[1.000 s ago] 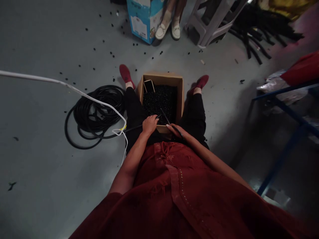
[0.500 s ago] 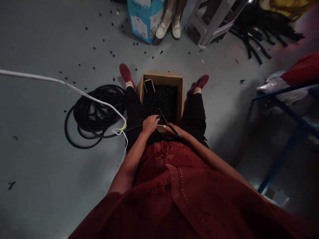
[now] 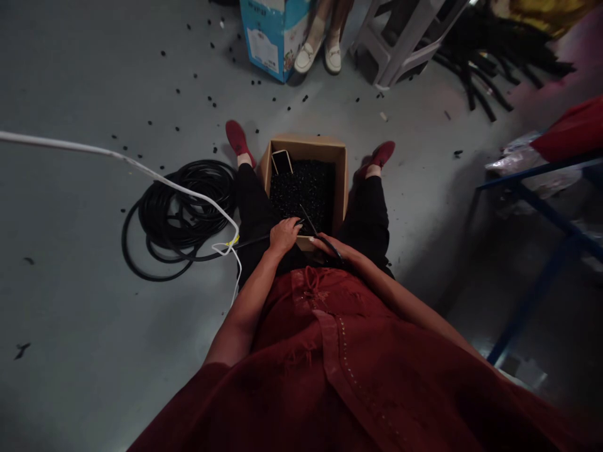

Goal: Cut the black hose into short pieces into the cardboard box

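Note:
My left hand [image 3: 283, 235] is closed round a black rubber hose [image 3: 257, 242], whose tip pokes out past the fingers over the near side of a cardboard box [image 3: 342, 188]. That hose runs left to a coil [image 3: 183, 207] on the floor. In my right hand [image 3: 332, 247] is a pair of scissors [image 3: 309, 220] with dark handles, the blades pointing up and left, close to the hose end. Small black cut pieces [image 3: 301, 188] fill much of the box between my legs. A small dark, pale-edged rectangular object [image 3: 282, 162] leans in its far left corner.
A white cable [image 3: 174, 185] hangs across the left side. Ahead are a blue carton [image 3: 268, 44], another person's white shoes [image 3: 320, 58] and a plastic stool [image 3: 400, 50]. Black strips [image 3: 490, 63] lie far right. A blue metal frame [image 3: 537, 295] stands at right.

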{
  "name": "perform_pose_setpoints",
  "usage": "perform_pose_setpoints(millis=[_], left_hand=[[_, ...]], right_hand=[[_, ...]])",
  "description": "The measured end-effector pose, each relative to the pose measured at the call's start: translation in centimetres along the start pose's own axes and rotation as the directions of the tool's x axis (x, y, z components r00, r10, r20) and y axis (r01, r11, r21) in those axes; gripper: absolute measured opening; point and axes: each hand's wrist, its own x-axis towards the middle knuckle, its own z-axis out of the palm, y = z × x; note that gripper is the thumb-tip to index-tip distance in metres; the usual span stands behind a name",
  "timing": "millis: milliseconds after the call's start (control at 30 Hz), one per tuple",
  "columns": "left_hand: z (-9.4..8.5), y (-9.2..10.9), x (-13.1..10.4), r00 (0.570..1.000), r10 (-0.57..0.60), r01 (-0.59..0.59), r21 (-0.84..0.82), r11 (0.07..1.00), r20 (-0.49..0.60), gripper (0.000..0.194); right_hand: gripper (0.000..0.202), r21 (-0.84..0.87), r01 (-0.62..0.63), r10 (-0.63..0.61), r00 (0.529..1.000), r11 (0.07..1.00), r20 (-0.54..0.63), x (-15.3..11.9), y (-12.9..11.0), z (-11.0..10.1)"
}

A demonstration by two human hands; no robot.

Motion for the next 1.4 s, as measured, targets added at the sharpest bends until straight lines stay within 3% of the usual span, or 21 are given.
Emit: perform_pose_setpoints(millis=[233, 433, 900, 1133, 1400], left_hand=[[0.5, -0.5, 0.0, 0.999, 0.05, -0.05, 0.017, 0.999, -0.017, 0.031], [0.4, -0.5, 0.0, 0.997, 0.08, -0.08, 0.027, 0.996, -0.018, 0.03], [0.5, 0.2, 0.0, 0.996, 0.001, -0.017, 0.166, 0.986, 0.094, 0.029], [0.2, 0.5, 0.0, 0.991, -0.017, -0.01, 0.207, 0.978, 0.132, 0.029], [-0.1, 0.4, -0.1, 0.998, 0.003, -0.013, 0.169, 0.985, 0.057, 0.036]], right_hand=[[0.043, -0.096, 0.025, -0.021, 0.999, 0.995, 0.039, 0.6, 0.6, 0.0], [0.042, -0.141, -0.062, 0.056, 0.997, 0.988, -0.048, 1.1, 1.3, 0.9], [0.029, -0.192, -0.132, 0.115, 0.988, 0.973, -0.099, 2.8, 2.5, 1.8], [0.03, -0.114, -0.147, 0.137, 0.986, 0.983, -0.089, 2.8, 2.6, 1.9], [0.042, 0.11, -0.176, 0.183, 0.981, 0.978, -0.065, 0.4, 2.2, 1.1]])
